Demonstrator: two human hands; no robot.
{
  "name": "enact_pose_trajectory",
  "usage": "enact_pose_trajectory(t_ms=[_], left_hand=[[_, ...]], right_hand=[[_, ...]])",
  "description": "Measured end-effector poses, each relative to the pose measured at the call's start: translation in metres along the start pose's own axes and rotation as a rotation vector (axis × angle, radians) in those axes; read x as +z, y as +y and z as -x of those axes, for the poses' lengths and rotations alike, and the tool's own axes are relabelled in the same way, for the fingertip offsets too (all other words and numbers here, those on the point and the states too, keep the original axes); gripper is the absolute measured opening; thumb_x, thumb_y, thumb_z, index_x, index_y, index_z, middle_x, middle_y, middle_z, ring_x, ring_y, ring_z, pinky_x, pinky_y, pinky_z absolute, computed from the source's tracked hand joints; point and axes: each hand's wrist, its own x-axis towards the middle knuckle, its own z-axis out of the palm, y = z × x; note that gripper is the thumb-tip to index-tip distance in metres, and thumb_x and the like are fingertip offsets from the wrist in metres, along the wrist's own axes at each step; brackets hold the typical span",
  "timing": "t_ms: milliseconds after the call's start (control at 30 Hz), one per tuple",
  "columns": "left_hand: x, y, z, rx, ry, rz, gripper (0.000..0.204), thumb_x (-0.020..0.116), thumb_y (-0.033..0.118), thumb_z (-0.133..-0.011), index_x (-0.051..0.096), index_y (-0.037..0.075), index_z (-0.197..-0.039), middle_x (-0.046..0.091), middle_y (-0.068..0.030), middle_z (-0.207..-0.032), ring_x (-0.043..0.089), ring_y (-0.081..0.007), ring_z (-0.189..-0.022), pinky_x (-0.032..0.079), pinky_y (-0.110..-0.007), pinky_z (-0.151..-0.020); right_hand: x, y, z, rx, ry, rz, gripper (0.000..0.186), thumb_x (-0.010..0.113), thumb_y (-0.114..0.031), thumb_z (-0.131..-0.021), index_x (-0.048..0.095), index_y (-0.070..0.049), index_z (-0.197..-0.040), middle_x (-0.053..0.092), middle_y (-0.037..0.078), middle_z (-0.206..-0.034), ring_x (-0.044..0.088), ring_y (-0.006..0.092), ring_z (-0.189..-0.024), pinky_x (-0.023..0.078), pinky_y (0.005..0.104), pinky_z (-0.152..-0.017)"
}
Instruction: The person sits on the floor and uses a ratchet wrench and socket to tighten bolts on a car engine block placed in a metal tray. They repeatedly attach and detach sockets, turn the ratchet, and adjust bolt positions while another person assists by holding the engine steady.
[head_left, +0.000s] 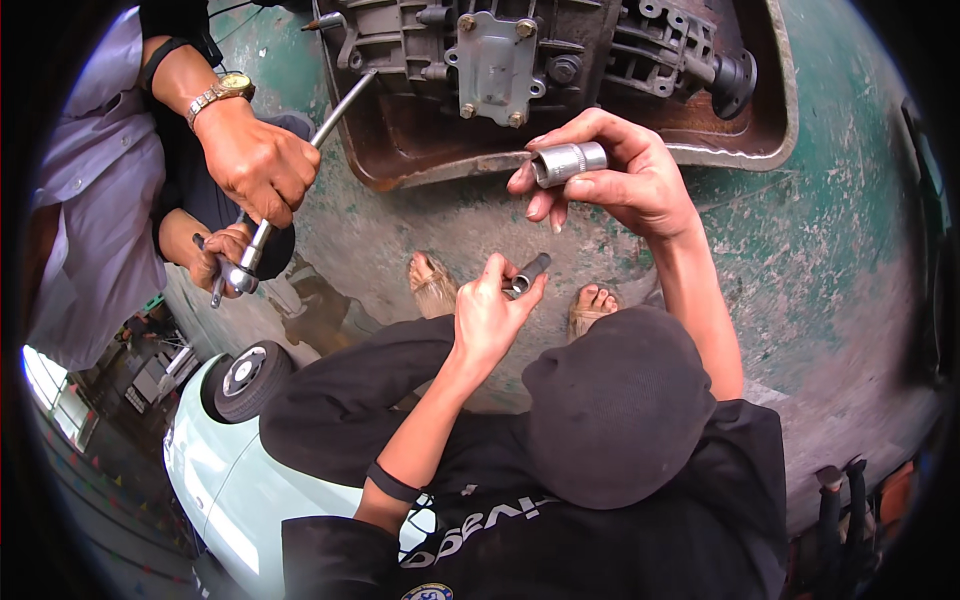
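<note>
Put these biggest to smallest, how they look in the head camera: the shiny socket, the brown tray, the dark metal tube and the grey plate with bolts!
1. Brown tray, even with its top cut off by the picture
2. Grey plate
3. Shiny socket
4. Dark metal tube, partly covered

A scuffed green-and-grey floor, a pale car at lower left, a bright window beyond.

Open room over green floor at right; metal tray and housing ahead, co-worker's wrench barring the left
</note>
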Motion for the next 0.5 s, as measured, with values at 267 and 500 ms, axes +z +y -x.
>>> enact_pose_trajectory(t_ms=[267,500], left_hand=[[0.004,-0.004,0.0,0.015,0.006,-0.03,0.038,0.08,0.027,-0.079,0.052,0.003,-0.086,0.062,-0.0163,-0.063,0.066,-0.0358,-0.058,0.051,-0.042,-0.054],[-0.004,0.007,-0.006,0.023,0.044,-0.019,0.037,0.081,0.025,-0.078,0.053,0.002,-0.084,0.063,-0.0155,-0.063,0.066,-0.0325,-0.057,0.051,-0.039,-0.054]], right_hand=[[0.015,-0.004,0.007,-0.18,0.033,-0.134,0.025,0.063,-0.015,-0.095,0.058,0.005,-0.108,0.068,0.031,-0.097,0.073,0.0324,-0.075,0.061,0.0376,-0.063],[0.017,-0.016,0.013,-0.23,0.084,-0.01,0.048,0.055,-0.039,-0.099,0.058,0.009,-0.102,0.067,0.026,-0.083,0.071,0.0325,-0.065,0.059,0.0374,-0.052]])
